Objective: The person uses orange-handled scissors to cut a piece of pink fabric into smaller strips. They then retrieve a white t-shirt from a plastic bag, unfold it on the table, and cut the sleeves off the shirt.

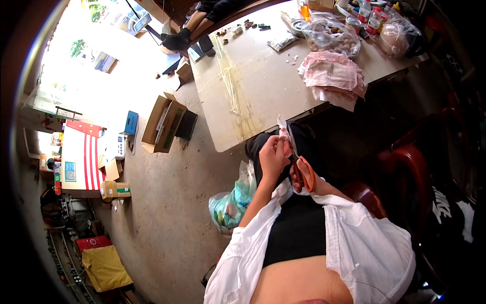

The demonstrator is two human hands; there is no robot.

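My left hand [272,158] pinches a small piece of pink-and-white cloth [282,133] above my lap. The fingers of my right hand [305,175] are wrapped round the orange handles of a pair of scissors [310,183]. Their blades point up and away from me, right beside the cloth. Whether the blades are apart or closed on it, I cannot tell. Ahead and to the right, a stack of pink cloth pieces [331,73] overhangs the near edge of the pale table [276,83].
Beyond the stack lie a clear plastic bag [331,35], a small packet [282,41] and several bottles [373,20]. Yellowed tape [230,86] runs along the tabletop's left side. A teal plastic bag [228,205] and an open cardboard box [163,122] stand left. Another person's foot [177,41] shows beyond.
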